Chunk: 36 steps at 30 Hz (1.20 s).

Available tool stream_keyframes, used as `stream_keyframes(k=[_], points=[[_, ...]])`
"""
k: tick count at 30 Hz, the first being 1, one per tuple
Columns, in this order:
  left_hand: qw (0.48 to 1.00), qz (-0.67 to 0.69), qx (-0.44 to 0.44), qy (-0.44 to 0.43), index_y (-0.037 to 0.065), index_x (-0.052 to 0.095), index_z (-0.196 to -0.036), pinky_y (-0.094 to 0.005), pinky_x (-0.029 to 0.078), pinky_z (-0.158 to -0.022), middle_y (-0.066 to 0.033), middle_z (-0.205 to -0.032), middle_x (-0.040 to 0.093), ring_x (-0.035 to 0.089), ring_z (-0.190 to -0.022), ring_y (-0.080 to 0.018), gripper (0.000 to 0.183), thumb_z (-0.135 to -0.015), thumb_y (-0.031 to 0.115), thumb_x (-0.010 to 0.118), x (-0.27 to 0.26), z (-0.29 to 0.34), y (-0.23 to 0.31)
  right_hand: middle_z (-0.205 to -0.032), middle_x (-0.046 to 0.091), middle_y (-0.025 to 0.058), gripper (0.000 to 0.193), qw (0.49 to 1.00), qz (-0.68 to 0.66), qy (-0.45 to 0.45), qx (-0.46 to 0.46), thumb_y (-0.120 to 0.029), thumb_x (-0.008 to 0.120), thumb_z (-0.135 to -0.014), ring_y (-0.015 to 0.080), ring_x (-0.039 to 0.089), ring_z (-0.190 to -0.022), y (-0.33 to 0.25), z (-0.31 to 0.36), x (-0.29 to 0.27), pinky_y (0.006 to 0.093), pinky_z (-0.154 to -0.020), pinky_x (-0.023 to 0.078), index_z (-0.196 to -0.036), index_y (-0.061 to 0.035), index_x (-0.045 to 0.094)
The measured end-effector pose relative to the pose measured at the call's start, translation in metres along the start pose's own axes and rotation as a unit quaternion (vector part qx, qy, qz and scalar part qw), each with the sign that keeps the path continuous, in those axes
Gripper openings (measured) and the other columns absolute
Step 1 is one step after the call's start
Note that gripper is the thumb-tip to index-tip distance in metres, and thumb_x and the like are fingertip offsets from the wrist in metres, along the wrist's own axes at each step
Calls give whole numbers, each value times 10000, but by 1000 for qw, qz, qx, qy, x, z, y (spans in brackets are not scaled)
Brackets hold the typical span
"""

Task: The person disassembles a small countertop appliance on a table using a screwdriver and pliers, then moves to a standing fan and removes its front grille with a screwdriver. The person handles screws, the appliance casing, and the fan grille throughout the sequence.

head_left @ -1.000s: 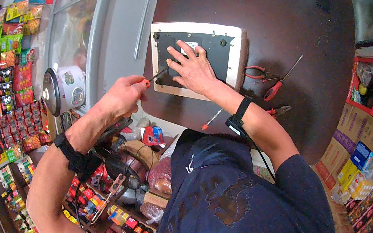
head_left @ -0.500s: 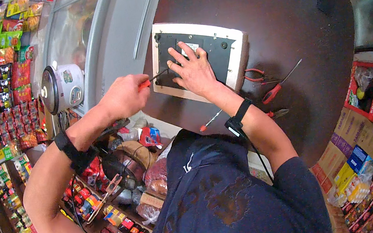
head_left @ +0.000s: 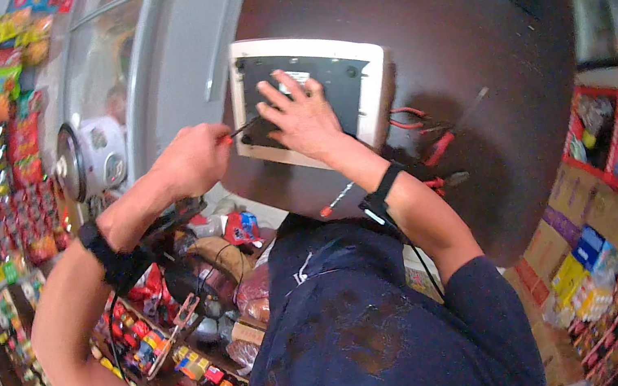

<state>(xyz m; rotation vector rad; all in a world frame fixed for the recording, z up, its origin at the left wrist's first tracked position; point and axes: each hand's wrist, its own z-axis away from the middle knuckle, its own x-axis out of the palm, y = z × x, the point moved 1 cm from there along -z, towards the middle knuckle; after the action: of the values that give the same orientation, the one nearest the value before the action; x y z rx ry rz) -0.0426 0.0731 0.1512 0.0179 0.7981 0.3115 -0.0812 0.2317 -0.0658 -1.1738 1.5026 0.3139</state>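
My left hand (head_left: 201, 160) is closed around the handle of a screwdriver (head_left: 243, 128), most of the handle hidden in the fist. Its dark shaft reaches over the near left edge of a flat white-framed appliance (head_left: 372, 97) with a black panel and small round feet facing up. The tip passes beside the fingers of my right hand, so I cannot tell what it touches. Fingers spread, my right hand (head_left: 305, 122) lies on the black panel, partly covering a pale label.
Right of the appliance on the dark table (head_left: 477, 23) lie red-handled pliers (head_left: 409, 119), a red screwdriver (head_left: 440, 147) and another red-handled tool (head_left: 447, 180). A thin screwdriver (head_left: 337, 200) lies near the front edge. A rice cooker (head_left: 97, 156) and hanging packets stand left.
The whole view has shifted a little, moving everything slightly left in the picture. Both hands keep about the same places on the appliance, the left still gripping the screwdriver.
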Motion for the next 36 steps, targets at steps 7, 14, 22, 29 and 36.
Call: stream_keyframes(k=[7, 14, 22, 29, 36], points=[[997, -12, 54, 51, -31, 656, -1339, -529, 562, -884, -323, -1094, 708, 665, -1083, -516, 362, -1077, 210, 594, 3, 30, -21, -1522, 571, 68, 410, 990, -127, 62, -12, -301, 846, -852, 305, 482, -1461, 9, 13, -29, 519, -1117, 423, -1233, -188, 742], [949, 267, 100, 134, 27, 566, -1534, -249, 468, -668, 0, -935, 642, 522, -738, -79, 449, -1096, 126, 585, 28, 33, -41, -982, 747, 116, 103, 904, -122, 292, 289, -65, 750, -940, 276, 745, -851, 128, 122, -103, 379, -763, 595, -1038, -48, 777], [911, 369, 122, 138, 3, 535, -1557, -256, 509, -761, -40, -1140, 716, 593, -864, -87, 518, -1082, 183, 640, 67, -6, -34, -954, 753, 111, 192, 900, -91, 200, 377, -186, 772, -921, 300, 739, -834, 225, 96, -60, 418, -777, 588, -1082, -82, 772], [908, 401, 59, 110, -49, 536, -1528, -328, 504, -1022, -129, -1301, 719, 647, -1148, -175, 523, -1066, 171, 647, 56, -13, -34, -1046, 735, 93, 217, 897, 21, 140, 419, -265, 766, -936, 338, 722, -1004, 327, 51, -15, 482, -861, 584, -1114, -142, 764], [910, 379, 116, 124, -12, 559, -1522, -302, 523, -922, -88, -1210, 719, 632, -1024, -134, 505, -1054, 146, 662, 40, -38, -13, -983, 679, 95, 140, 922, 39, 125, 365, -255, 762, -944, 364, 712, -931, 340, 52, -10, 497, -781, 583, -962, -130, 701]])
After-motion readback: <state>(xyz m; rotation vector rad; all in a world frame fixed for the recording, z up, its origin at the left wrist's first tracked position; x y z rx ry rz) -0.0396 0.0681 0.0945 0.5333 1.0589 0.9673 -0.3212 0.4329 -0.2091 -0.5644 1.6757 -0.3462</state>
